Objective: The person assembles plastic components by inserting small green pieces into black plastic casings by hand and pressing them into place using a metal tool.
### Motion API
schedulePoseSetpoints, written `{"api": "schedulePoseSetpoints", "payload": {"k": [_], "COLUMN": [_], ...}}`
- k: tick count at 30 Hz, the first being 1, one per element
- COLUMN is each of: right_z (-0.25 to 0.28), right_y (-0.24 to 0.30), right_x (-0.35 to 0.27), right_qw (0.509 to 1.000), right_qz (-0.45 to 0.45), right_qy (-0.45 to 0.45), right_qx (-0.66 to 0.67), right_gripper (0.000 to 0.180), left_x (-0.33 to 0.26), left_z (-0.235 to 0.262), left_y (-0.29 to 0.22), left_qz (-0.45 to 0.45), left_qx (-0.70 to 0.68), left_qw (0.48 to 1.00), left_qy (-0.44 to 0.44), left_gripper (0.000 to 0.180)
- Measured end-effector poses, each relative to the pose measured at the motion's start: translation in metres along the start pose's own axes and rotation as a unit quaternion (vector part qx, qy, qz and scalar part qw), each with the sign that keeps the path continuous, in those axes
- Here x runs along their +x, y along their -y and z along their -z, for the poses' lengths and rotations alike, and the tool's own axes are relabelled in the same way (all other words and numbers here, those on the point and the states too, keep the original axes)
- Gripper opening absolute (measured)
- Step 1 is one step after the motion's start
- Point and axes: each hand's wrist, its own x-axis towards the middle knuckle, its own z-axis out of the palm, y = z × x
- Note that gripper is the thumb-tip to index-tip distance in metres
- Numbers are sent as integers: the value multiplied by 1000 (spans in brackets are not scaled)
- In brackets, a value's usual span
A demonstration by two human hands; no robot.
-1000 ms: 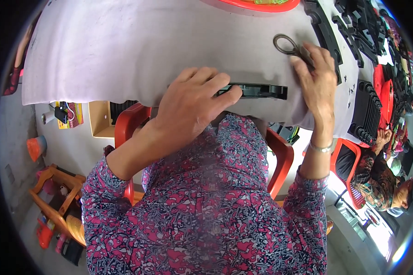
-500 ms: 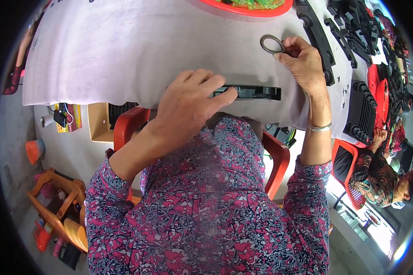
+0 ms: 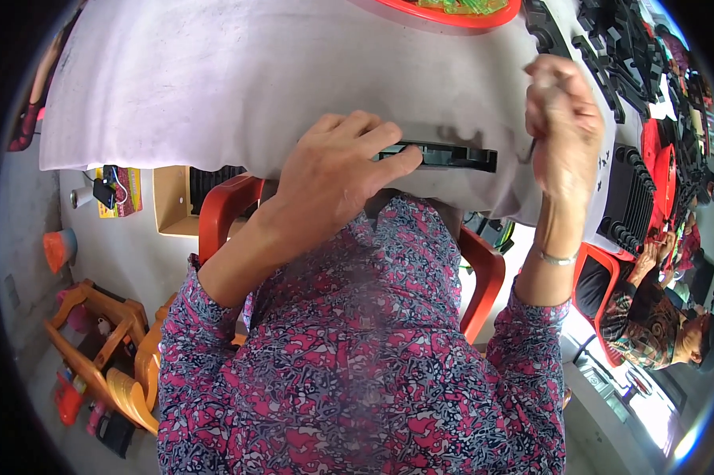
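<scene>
Left hand (image 3: pixel 333 170) pins the black strip (image 3: pixel 452 156) at the bench (image 3: pixel 214 87) edge, right hand (image 3: pixel 563 131) fingers curled around something unclear, so that strip could easily slide off if pressure slips.

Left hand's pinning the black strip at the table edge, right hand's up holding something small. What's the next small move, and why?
Probably bring the right hand down to the free right end of the black strip. The left hand pins only its left end, and the right hand hangs just beside it.
</scene>
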Motion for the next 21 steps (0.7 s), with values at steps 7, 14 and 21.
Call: {"api": "schedulePoseSetpoints", "payload": {"k": [7,14,21], "right_z": [-13,6,-24], "right_y": [37,42,6], "right_x": [-17,-13,-6], "right_qw": [982,895,847], "right_qz": [7,29,-33], "right_qy": [66,167,266], "right_qx": [177,413,458], "right_gripper": [43,48,60], "left_x": [-1,0,1], "left_z": [-3,-2,-2], "left_y": [2,4,1], "left_qz": [3,-14,6], "left_qx": [6,20,12], "left_qw": [1000,1000,1000], "left_qy": [-10,-12,7], "left_gripper": [33,34,33]}}
